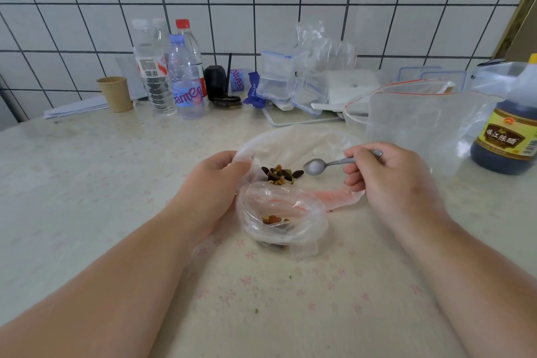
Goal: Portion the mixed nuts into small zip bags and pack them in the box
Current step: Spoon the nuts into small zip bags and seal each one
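Observation:
A small heap of mixed nuts point(280, 174) lies inside a large clear plastic bag point(302, 142) spread on the table. My left hand point(215, 180) grips the rim of that bag at its left side. Just below it a small zip bag point(279, 212) stands open with a few nuts point(273, 219) in its bottom. My right hand point(389, 174) holds a metal spoon point(315, 167) by its handle, the empty bowl of the spoon hovering just right of the nut heap.
Water bottles point(186, 78), a paper cup point(116, 94), a stack of zip bags point(276, 78) and clear lidded boxes point(430, 75) line the tiled wall. A big open clear bag point(421, 119) and a dark vinegar bottle point(508, 131) stand at the right.

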Demonstrator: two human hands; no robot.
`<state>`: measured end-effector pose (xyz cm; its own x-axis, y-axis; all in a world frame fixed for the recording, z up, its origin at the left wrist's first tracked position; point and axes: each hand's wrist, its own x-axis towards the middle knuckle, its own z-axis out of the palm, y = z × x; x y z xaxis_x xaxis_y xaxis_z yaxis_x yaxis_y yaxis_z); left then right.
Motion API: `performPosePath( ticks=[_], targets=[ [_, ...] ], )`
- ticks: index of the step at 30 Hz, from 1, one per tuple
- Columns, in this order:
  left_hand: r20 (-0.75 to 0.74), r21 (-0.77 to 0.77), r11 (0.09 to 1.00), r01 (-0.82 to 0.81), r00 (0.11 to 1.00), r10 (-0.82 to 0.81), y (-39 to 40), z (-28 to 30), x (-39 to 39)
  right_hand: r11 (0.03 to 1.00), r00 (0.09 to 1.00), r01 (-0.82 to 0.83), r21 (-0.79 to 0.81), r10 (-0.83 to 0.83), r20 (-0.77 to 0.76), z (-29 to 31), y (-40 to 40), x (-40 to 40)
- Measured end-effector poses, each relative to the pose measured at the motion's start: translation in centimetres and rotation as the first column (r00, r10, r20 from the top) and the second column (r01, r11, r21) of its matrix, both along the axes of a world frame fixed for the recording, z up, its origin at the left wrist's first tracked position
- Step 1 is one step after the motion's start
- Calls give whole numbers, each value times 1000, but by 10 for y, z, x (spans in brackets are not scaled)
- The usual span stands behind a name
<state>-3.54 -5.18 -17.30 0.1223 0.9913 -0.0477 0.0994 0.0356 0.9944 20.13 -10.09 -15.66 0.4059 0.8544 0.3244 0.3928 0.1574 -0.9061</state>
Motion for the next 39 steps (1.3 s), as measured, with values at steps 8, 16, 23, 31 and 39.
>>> performPosePath(
  ticks=[8,16,23,31,39],
  targets=[
    [-37,30,1000,1,999,0,2,-2,1,991,985,-87,-101,70,-160,-6,8,-1],
    [-81,40,999,-7,997,11,2,-3,1,970,912,-209,-128,146,-383,-10,10,-9],
    [-78,13,1000,1,997,0,1,-1,3,980,825,-172,-101,87,-559,-6,13,-14],
    [-109,3,999,43,993,-42,1,0,2,947,823,-304,-107,205,-530,-8,8,-15],
    [-72,-9,1000,6,997,-6,-1,2,2,965,730,-229,-130,83,-678,-4,12,-13]
  ],
)
